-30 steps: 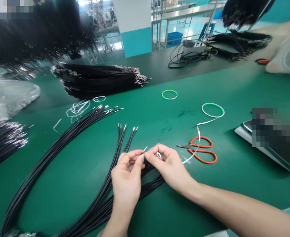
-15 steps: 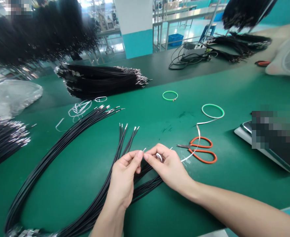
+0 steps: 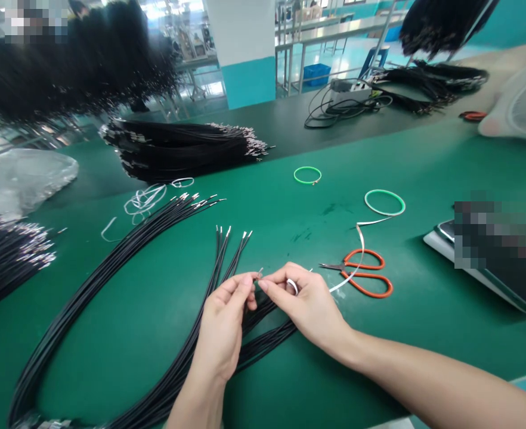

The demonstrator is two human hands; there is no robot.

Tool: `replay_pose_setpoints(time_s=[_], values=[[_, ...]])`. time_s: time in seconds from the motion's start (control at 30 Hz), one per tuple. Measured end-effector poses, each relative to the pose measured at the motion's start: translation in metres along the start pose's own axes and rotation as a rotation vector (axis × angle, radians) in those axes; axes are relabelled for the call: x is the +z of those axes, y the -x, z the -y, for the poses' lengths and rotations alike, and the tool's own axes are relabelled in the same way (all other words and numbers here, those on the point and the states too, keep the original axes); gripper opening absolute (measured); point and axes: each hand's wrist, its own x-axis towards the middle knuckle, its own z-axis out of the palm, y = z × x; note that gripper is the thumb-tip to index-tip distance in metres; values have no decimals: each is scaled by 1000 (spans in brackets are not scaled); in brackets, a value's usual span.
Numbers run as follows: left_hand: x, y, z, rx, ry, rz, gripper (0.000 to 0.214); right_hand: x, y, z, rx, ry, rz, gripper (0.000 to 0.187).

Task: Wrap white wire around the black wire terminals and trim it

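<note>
My left hand (image 3: 222,322) pinches a thin black cable near its end. The bare metal tip (image 3: 260,271) sticks up between thumb and forefinger. My right hand (image 3: 310,304) is closed close beside it, thumb and forefinger together at the same tip. A narrow white strip (image 3: 352,273) loops through the right fingers and trails off to the right. What exactly lies between the right fingertips is too small to make out. More black cables (image 3: 220,262) with silvery ends run under and beside both hands. Orange-handled scissors (image 3: 344,265) lie right of my right hand, the strip crossing them.
A curved bundle of cables (image 3: 90,280) lies at the left. Behind it are tangled white strips (image 3: 144,199) and a thick cable stack (image 3: 178,149). Green rings (image 3: 384,213) lie ahead, one joined to the strip. A dark, partly blurred device (image 3: 504,268) sits at the right.
My right fingertips have shifted slightly left, closer against my left fingertips at the cable end. Otherwise the view has only moved a little.
</note>
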Motion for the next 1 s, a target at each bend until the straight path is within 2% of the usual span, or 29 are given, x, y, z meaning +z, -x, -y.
replay_pose_setpoints(time_s=[0.13, 0.27, 0.43, 0.73, 0.87, 1.0], values=[[-4, -1, 0, -35, -19, 7, 22, 2, 3, 2, 32, -24, 0, 14], [-6, 0, -1, -91, 33, 52, 22, 3, 7, 6, -10, -25, 15, 12], [-6, 2, -1, -98, 33, 33, 24, 1, 5, 6, -22, -2, 1, 12], [-6, 1, 0, -5, -80, 61, 24, 1, 3, 2, 102, -10, 1, 18], [-5, -2, 6, 125, -261, -8, 28, 4, 5, 1, 54, -6, -4, 17], [-4, -4, 12, 181, -356, -18, 29, 6, 5, 1, 40, 11, -14, 15]])
